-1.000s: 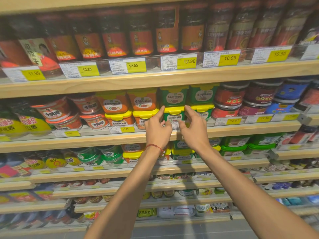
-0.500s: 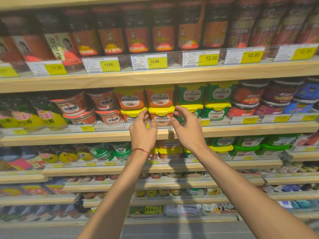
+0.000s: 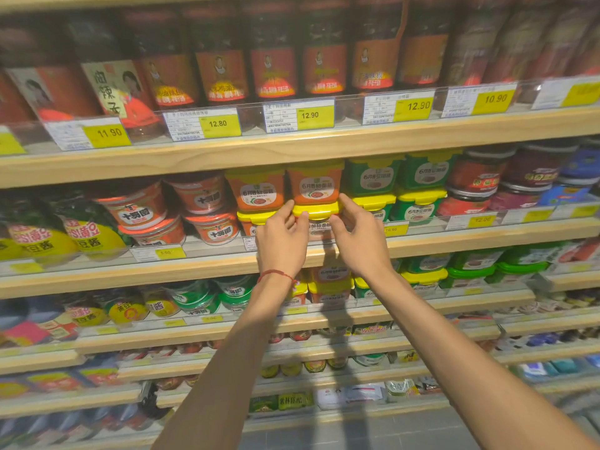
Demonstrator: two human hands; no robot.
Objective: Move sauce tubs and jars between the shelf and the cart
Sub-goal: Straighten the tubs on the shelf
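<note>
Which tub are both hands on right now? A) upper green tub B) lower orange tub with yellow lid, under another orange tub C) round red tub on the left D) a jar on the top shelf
B: the left hand and right hand flank the lower orange tub, fingers at its yellow lid, beneath the upper orange tub.

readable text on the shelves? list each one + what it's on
"11.90": yellow price tag, top shelf rail.
"12.80": price tag right of it.
"12.90": price tag at centre.
"12.90": next price tag.
"10.90": price tag further right.
"12.00": middle-shelf tag.
"6月香甜面酱": orange tub above the hands.
"十翔厨", partly blurred: red tub.
Jar labels, barcode lines and lower shelves: too blurred to read.
</note>
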